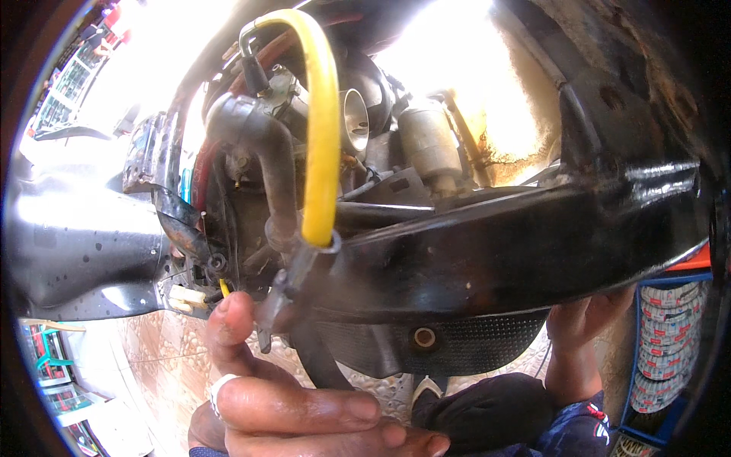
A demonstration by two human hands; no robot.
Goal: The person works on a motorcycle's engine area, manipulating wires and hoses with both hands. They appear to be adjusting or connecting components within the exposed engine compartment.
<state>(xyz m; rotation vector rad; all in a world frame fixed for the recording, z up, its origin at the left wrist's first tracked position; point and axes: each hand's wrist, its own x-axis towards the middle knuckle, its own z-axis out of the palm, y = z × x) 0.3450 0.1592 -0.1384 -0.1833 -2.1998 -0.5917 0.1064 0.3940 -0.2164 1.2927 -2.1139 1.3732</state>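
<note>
A thick yellow cable arcs close to the view, from a bent metal elbow with a black rubber boot down to a dark end fitting. My left hand, with a pale ring on one finger, is just below that fitting. One digit points up beside the fitting's tip, and the other fingers bend to the right, apart from it. My right hand reaches up against the underside of the black frame member. That member hides its fingertips.
Behind the cable stand a curved grey pipe, a metal cylinder and other engine parts. A black panel lies left. Below hangs a textured black sheet. At right, a blue rack holds stacked packages. The floor is tiled.
</note>
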